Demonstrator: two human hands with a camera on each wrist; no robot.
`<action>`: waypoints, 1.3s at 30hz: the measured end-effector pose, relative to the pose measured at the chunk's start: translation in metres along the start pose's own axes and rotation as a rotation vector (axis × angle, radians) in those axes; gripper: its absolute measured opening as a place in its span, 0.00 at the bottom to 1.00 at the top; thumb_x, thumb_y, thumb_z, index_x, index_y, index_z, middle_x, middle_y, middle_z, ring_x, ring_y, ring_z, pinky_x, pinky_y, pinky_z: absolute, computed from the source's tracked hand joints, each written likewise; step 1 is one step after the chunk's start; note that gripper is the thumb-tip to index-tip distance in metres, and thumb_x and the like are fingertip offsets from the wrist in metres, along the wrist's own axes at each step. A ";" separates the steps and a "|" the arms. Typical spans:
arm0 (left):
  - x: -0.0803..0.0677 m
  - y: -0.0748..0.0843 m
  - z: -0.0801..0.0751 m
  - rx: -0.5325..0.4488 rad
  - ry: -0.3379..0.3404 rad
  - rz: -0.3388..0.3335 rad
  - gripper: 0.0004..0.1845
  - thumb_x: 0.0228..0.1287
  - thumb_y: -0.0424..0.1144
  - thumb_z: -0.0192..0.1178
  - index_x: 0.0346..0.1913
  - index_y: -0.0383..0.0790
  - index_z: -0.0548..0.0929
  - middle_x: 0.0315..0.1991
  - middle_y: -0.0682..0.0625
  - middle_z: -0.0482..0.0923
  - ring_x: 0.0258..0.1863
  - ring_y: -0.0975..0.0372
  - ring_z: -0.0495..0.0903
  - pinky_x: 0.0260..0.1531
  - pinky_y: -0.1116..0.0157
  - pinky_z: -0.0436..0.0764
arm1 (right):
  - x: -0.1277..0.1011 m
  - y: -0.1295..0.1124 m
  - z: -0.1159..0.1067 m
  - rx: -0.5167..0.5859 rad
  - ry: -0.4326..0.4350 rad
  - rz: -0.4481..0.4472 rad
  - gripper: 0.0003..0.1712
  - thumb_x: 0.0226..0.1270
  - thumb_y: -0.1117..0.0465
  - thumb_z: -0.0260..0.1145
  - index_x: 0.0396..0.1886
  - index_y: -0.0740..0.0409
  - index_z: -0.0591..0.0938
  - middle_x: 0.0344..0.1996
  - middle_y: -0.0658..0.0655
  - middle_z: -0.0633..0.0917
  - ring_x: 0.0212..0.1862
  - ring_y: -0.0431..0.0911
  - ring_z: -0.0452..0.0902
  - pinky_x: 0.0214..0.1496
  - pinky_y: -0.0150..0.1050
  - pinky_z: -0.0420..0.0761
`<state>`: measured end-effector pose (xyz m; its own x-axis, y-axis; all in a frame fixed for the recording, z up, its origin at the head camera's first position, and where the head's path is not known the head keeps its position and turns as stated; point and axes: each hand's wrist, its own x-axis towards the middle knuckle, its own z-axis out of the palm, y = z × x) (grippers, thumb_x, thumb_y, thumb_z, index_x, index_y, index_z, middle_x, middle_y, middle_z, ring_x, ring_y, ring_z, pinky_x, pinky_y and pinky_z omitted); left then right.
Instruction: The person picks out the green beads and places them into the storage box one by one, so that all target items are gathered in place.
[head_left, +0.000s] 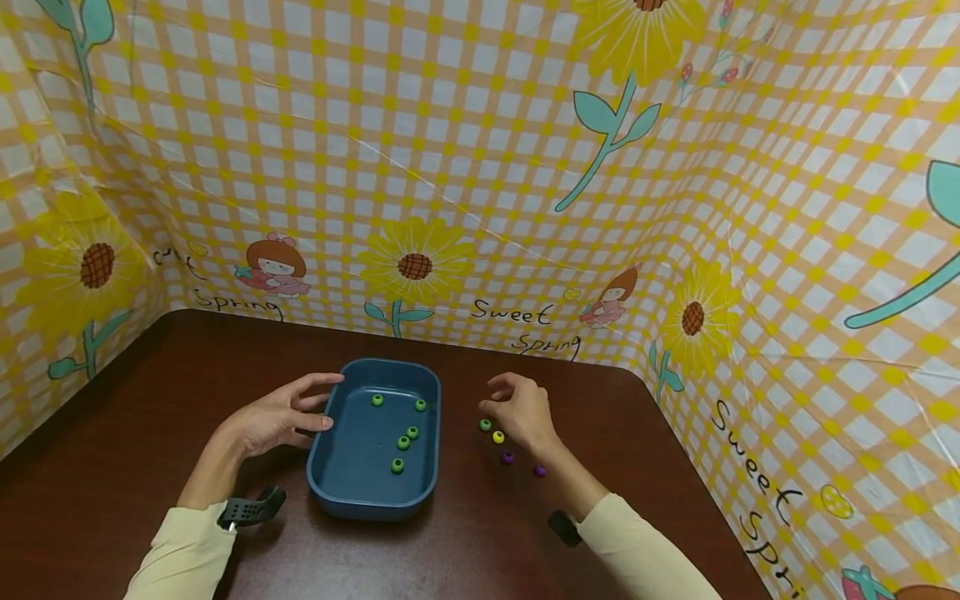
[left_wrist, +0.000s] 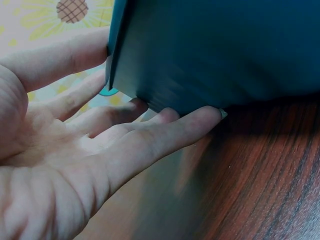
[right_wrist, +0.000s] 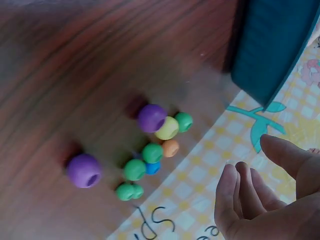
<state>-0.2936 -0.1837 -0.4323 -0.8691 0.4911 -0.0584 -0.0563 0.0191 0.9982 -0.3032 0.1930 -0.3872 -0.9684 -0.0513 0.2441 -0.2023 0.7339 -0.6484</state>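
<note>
Sunflower-print cloth walls a dark wooden table (head_left: pixel 150 400) where the left hand (head_left: pixel 273 421) rests relaxed, fingers touching the blue tray (head_left: pixel 352 487) holding green beads (head_left: pixel 403 442), while the right hand (head_left: pixel 521 412) hovers empty, loosely curled, above loose beads (head_left: pixel 498 437).

In the left wrist view the tray (left_wrist: pixel 215 50) is cut off by the top and right edges, and its near wall is blurred. The right hand (head_left: pixel 525 410) covers some beads (head_left: pixel 495 433) from the head camera. In the right wrist view its palm runs past the frame's corner.
</note>
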 end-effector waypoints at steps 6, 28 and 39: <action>0.001 -0.001 0.000 0.001 -0.002 0.001 0.43 0.68 0.30 0.64 0.80 0.38 0.51 0.78 0.26 0.51 0.66 0.34 0.73 0.53 0.37 0.80 | -0.001 0.016 -0.004 -0.006 -0.005 0.042 0.18 0.61 0.60 0.76 0.50 0.58 0.86 0.37 0.56 0.90 0.32 0.44 0.85 0.34 0.38 0.82; 0.001 -0.002 0.001 -0.010 -0.013 0.002 0.44 0.69 0.31 0.64 0.80 0.38 0.49 0.78 0.26 0.51 0.63 0.38 0.77 0.53 0.39 0.81 | -0.011 0.063 -0.013 -0.086 0.015 0.138 0.17 0.59 0.63 0.75 0.49 0.62 0.87 0.40 0.63 0.90 0.41 0.54 0.85 0.42 0.48 0.83; 0.000 -0.001 0.000 -0.003 -0.018 0.009 0.44 0.69 0.31 0.63 0.80 0.38 0.49 0.77 0.26 0.51 0.64 0.37 0.76 0.53 0.39 0.81 | -0.011 0.069 -0.012 -0.115 -0.043 0.142 0.14 0.58 0.64 0.75 0.45 0.60 0.88 0.30 0.57 0.87 0.28 0.45 0.77 0.30 0.39 0.76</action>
<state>-0.2939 -0.1839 -0.4338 -0.8605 0.5071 -0.0488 -0.0495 0.0121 0.9987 -0.3051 0.2523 -0.4263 -0.9919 0.0313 0.1229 -0.0472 0.8084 -0.5868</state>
